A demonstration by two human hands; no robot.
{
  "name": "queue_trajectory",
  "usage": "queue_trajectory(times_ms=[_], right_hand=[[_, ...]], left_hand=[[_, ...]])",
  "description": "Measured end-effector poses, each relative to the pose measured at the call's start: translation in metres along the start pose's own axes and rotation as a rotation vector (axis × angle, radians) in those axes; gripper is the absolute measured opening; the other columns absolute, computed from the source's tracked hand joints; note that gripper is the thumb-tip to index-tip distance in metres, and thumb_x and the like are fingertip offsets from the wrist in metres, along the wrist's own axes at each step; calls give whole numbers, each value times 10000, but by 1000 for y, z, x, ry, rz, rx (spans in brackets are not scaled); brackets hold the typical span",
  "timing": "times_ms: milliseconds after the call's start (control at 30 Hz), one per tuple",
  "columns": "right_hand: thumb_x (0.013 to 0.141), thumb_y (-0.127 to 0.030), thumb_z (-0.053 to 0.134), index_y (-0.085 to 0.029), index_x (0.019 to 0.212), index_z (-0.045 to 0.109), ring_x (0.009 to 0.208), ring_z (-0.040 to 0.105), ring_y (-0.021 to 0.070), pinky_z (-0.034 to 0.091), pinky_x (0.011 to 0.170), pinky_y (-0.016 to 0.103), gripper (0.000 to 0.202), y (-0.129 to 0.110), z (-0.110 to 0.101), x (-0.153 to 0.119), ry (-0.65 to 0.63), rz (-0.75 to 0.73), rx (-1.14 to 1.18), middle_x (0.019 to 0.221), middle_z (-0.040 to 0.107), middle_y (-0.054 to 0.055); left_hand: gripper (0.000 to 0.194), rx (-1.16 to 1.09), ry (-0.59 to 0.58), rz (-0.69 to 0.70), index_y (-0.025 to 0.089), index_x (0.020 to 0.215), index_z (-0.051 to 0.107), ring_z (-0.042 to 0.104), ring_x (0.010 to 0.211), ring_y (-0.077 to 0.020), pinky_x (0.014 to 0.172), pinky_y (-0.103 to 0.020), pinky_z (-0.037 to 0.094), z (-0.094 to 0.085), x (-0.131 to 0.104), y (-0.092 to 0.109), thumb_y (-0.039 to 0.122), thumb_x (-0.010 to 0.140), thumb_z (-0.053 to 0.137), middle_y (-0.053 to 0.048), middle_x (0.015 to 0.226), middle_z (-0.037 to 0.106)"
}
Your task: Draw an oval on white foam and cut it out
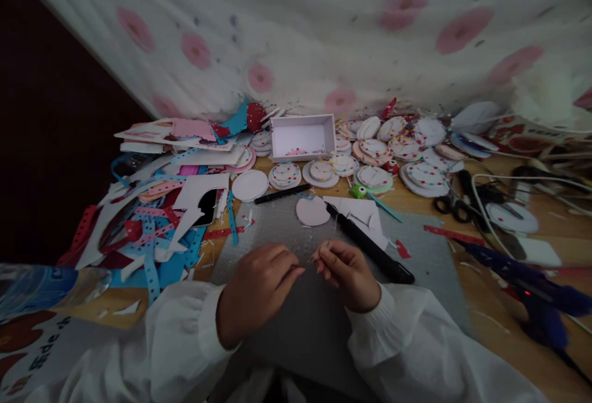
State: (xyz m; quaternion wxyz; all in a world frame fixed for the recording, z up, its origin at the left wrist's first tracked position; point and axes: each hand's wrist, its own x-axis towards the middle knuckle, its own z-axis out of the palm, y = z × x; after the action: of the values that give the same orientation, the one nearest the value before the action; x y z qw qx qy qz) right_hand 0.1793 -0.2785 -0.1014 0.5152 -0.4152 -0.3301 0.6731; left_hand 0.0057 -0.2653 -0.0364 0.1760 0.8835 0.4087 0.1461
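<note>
Both hands are over the grey mat [296,335], a short gap between their fingertips. My left hand [263,286] is closed in a pinch; what it holds is too small to name. My right hand [345,272] also pinches something small and pale that I cannot make out. Beyond them on the mat lie a round pale disc [312,211], a white sheet [370,215] and a black pen-like tool [370,246], its thick end beside my right hand. A thin black pen [283,193] rests farther back.
Scraps of coloured paper [148,230] are heaped at the left, near a plastic bottle [55,286]. A white box [303,138] and decorated discs [423,175] line the back. At the right are black scissors [452,208] and a blue glue gun [527,286] with a cord.
</note>
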Motion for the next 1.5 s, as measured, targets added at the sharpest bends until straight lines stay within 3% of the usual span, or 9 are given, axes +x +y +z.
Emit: queue_trajectory(times_ms=[167,400,633,867,1000,1133,1233,1367,1500], right_hand=[[708,-521,730,-151,686,655,413,392,46,219,331,149,378,0,0,0,-4,7,-4,536,529,-21],[676,-533,758,-152,659,621,386,348,29,190,331,138,405,-3,1,-2,-57,63,72,496,505,-38],[713,-510,744,-159,646,593,359,282,17,162,319,138,388,-3,3,-7,-137,13,193,472,488,-49],[792,-483,684,-157,635,586,343,277,14,194,308,132,375,1,0,-12,-341,-45,238,469,476,-52],[793,-524,657,-152,638,594,351,350,32,247,318,147,408,-4,-4,-11,-441,-19,130,488,499,-35],[807,-502,646,-155,669,636,451,463,77,346,402,189,373,-11,-3,-7,-202,-127,-141,554,560,-1],[820,-505,624,-169,648,645,485,461,94,361,450,219,378,-11,0,-4,-51,-214,-340,560,565,6],[858,-538,547,-178,729,671,478,462,105,351,446,235,402,-4,0,-2,11,-209,-453,593,587,17],[868,-508,551,-182,749,645,505,486,107,383,470,231,359,-2,-2,1,-5,-212,-437,644,604,19]], left_hand=[[188,53,3,62,151,798,630,582,735,-167,688,-287,431,5,-3,0,173,929,498,-30,770,630],[111,-374,-199,-152,157,751,650,565,702,-119,657,-238,391,-4,7,0,146,851,602,4,725,634],[325,-1282,-667,-528,126,686,626,516,562,-86,574,-223,392,-2,15,-17,430,730,733,9,629,593],[426,-1866,-1021,-583,133,600,542,386,474,-49,498,-209,293,23,3,-6,450,627,825,56,522,446],[446,-1512,-863,-462,127,633,578,474,525,-76,537,-222,349,17,-1,-7,536,682,750,20,569,529],[295,-906,-524,-455,145,741,600,510,594,-90,569,-214,382,-7,-1,-17,429,793,655,29,637,581],[151,-404,-329,-284,167,764,606,543,661,-110,610,-227,392,-20,-4,-18,275,865,580,22,699,613],[165,195,-99,26,176,803,586,570,745,-163,669,-284,407,-18,-10,-16,209,931,489,-16,786,618],[218,445,2,134,177,749,534,537,697,-193,640,-317,401,-9,-12,-15,191,946,442,-27,729,560]])
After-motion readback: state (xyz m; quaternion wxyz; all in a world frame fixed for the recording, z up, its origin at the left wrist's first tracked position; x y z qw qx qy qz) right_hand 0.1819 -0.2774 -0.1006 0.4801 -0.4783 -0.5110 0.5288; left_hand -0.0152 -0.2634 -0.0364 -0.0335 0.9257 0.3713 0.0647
